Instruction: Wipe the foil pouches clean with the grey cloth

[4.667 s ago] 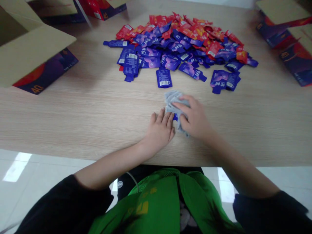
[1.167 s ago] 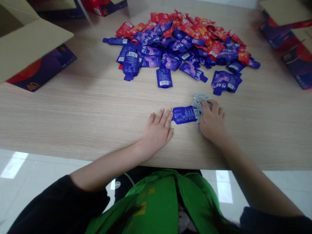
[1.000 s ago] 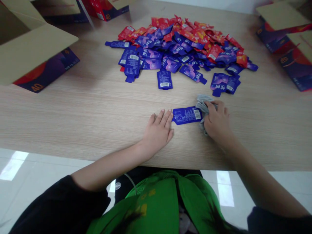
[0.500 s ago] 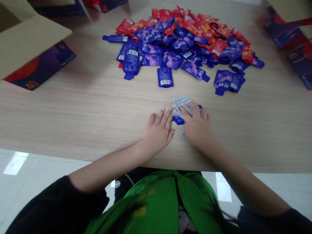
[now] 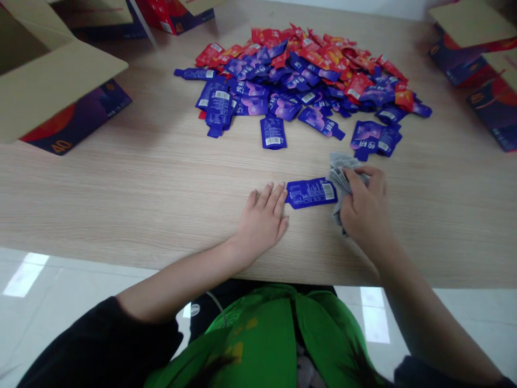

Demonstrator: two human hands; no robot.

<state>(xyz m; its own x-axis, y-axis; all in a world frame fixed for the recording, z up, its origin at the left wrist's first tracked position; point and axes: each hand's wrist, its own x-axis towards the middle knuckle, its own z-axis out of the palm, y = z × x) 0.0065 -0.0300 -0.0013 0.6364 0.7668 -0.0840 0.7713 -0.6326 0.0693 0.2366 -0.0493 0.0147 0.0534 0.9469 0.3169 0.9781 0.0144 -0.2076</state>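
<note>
A blue pouch lies flat on the table in front of me, its printed back and barcode facing up and its narrow end to the left. My left hand rests palm down with fingers outstretched, the fingertips touching that narrow end. In my right hand a crumpled grey cloth is gripped, just past the pouch's right end. Beyond both hands spreads a heap of blue pouches and red pouches, with a single blue pouch lying in front of it.
An open carton stands at the left, with another red carton farther back. Two more cartons, one a dark-blue carton, stand at the right edge. The wooden table's near edge runs just before my body.
My right hand has moved right with the cloth, off the pouch, so its printed face now shows. The left hand has stayed in place. The view has tilted slightly.
</note>
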